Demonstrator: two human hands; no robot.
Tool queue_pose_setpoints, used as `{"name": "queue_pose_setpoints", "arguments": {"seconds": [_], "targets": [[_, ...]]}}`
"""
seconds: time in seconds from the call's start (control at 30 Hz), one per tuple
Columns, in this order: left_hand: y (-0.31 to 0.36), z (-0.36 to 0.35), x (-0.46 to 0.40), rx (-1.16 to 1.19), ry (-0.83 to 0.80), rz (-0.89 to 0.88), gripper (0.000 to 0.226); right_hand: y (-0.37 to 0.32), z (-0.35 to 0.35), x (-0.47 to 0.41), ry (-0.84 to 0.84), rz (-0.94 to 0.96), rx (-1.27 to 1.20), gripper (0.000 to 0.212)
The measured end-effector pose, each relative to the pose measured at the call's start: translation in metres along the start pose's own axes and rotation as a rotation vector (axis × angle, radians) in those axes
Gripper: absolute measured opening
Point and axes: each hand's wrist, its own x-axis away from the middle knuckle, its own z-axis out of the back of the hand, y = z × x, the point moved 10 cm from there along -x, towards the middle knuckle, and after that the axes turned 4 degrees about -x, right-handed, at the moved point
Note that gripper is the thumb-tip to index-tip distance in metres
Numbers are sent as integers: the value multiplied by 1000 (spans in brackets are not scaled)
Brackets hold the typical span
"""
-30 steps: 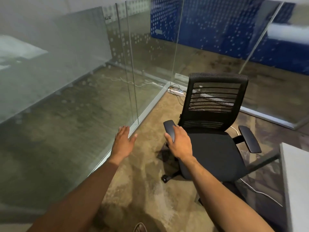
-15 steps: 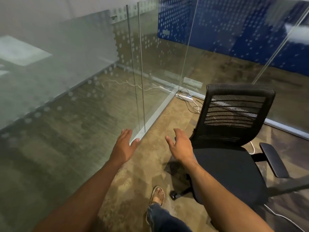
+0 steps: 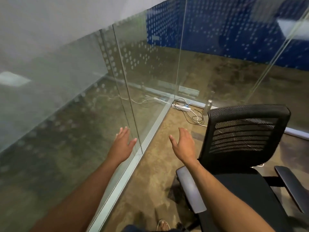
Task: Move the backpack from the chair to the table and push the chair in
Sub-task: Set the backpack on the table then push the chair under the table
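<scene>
Glass partitions (image 3: pixel 150 91) enclose brown carpet where the black mesh-backed office chair (image 3: pixel 242 148) stands, seat bare. Left hand (image 3: pixel 122 144) and right hand (image 3: pixel 184 144) hover spread, holding nothing. Probably light on casters; push its stiff backrest top. Backpack unseen.

1 head view looks down, close over chair (image 3: pixel 247 148), slightly blurred.

Black mesh chair (image 3: pixel 247 158) — seat empty.
</scene>
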Motion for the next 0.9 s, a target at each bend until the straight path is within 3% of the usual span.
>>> {"name": "queue_pose_setpoints", "arguments": {"seconds": [0.4, 0.63, 0.9], "targets": [[53, -53, -180, 6, -183, -197, 64, 33, 22, -125, 218, -190, 24, 64], [136, -74, -278, -38, -287, -456, 64, 48, 72, -176, 446, -327, 54, 63], [230, -126, -339, -76, -399, -689, 65, 89, 117, -202, 582, -489, 227, 66]]}}
